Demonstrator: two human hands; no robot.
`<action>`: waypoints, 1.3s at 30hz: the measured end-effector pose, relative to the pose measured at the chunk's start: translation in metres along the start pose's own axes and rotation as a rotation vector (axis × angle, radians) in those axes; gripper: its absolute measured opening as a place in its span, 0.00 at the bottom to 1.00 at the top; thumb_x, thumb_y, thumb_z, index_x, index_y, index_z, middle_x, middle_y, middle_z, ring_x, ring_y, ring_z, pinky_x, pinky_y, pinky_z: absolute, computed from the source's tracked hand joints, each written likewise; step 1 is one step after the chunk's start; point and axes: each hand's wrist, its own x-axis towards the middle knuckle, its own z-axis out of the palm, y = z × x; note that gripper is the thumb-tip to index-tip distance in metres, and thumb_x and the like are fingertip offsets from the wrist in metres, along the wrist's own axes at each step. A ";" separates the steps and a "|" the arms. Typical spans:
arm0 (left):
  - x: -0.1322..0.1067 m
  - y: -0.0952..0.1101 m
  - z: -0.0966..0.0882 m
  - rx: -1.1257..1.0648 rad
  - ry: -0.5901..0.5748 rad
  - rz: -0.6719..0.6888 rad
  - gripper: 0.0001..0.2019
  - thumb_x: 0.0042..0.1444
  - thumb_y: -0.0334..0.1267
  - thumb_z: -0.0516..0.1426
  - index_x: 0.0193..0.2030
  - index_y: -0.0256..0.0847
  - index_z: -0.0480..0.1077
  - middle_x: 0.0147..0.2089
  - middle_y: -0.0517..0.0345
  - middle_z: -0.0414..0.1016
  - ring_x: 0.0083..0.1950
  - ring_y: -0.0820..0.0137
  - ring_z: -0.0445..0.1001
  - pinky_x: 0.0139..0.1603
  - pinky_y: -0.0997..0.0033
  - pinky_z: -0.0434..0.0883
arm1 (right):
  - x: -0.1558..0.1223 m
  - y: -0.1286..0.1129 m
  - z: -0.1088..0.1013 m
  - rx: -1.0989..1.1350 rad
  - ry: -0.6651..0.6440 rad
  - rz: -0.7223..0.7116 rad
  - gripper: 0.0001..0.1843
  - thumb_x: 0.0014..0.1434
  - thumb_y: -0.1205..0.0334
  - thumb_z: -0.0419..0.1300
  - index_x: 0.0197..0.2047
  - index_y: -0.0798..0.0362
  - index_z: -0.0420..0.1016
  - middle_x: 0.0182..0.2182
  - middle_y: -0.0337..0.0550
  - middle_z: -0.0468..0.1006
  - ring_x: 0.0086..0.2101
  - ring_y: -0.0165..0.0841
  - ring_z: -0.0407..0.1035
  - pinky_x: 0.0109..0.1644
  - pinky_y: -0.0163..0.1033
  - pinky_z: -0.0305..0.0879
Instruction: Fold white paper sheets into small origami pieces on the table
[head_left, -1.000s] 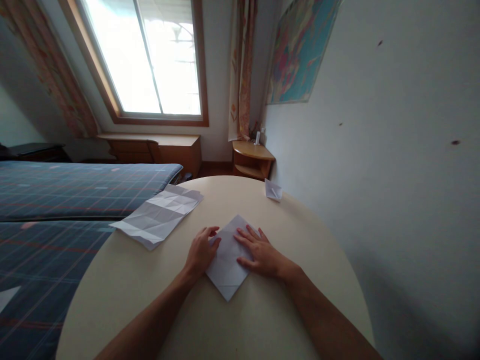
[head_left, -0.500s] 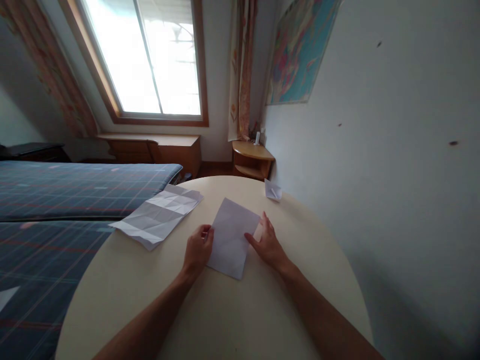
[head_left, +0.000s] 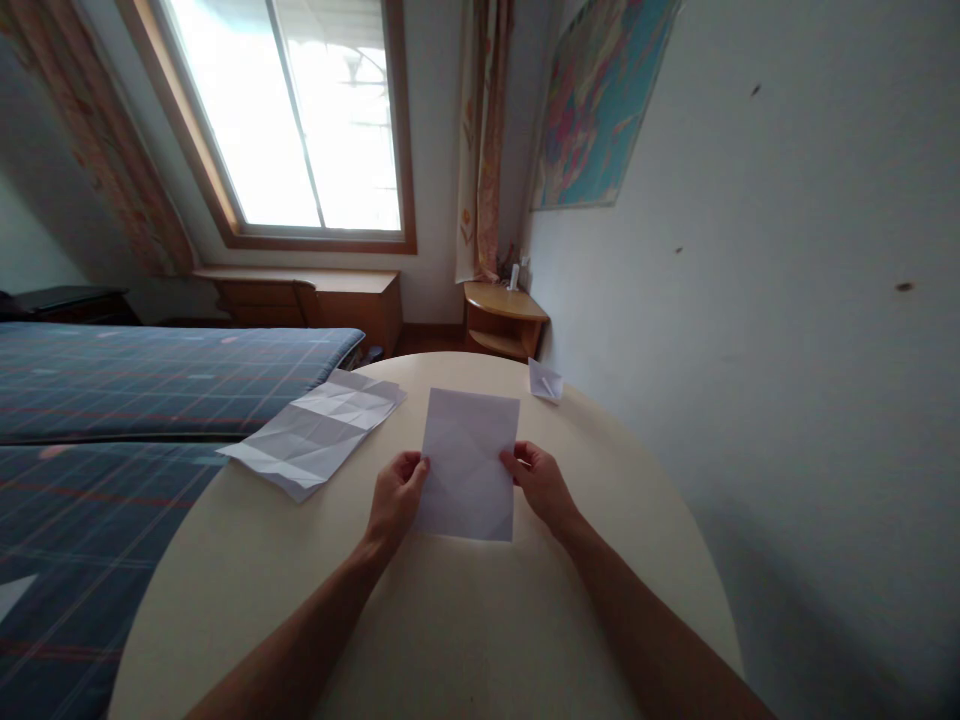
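Note:
A white sheet of paper [head_left: 471, 470] is held between my two hands above the round cream table [head_left: 480, 640], its long sides running away from me. My left hand [head_left: 396, 492] pinches its left edge, thumb on top. At the opposite edge my right hand [head_left: 546, 486] grips it the same way, fingers curled behind. Faint crease lines cross the sheet. To the left lie creased white papers [head_left: 315, 435], partly over the table's edge. A small folded paper piece [head_left: 545, 381] rests near the table's far right edge.
A bed with a blue plaid cover [head_left: 150, 380] adjoins the table on the left. The white wall [head_left: 787, 400] rises on the right. A wooden corner shelf [head_left: 506, 300] and a desk [head_left: 352, 283] stand beyond, below the window [head_left: 300, 120].
The sheet has turned counter-clockwise and now sits nearly square to me. My right hand, open with fingers spread before, has closed on its right edge. My left hand keeps its hold.

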 end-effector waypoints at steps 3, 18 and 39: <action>-0.002 0.002 0.000 -0.028 -0.005 -0.007 0.19 0.49 0.53 0.59 0.33 0.37 0.72 0.28 0.59 0.74 0.29 0.70 0.70 0.32 0.72 0.66 | 0.000 -0.002 -0.001 0.049 0.030 0.056 0.25 0.49 0.40 0.66 0.38 0.53 0.73 0.32 0.43 0.82 0.30 0.35 0.75 0.35 0.41 0.72; -0.001 -0.003 0.001 -0.041 -0.037 -0.044 0.23 0.48 0.57 0.61 0.33 0.35 0.73 0.28 0.58 0.75 0.28 0.70 0.71 0.29 0.72 0.67 | -0.003 -0.012 -0.004 0.097 0.104 -0.009 0.35 0.47 0.45 0.70 0.51 0.52 0.63 0.29 0.40 0.80 0.30 0.36 0.75 0.35 0.41 0.71; -0.013 0.012 0.002 0.191 0.150 0.426 0.07 0.61 0.43 0.57 0.39 0.42 0.67 0.49 0.50 0.78 0.53 0.63 0.75 0.57 0.57 0.70 | -0.009 -0.024 -0.005 -0.308 0.107 -0.360 0.19 0.54 0.43 0.65 0.34 0.51 0.78 0.44 0.47 0.73 0.41 0.36 0.70 0.46 0.44 0.71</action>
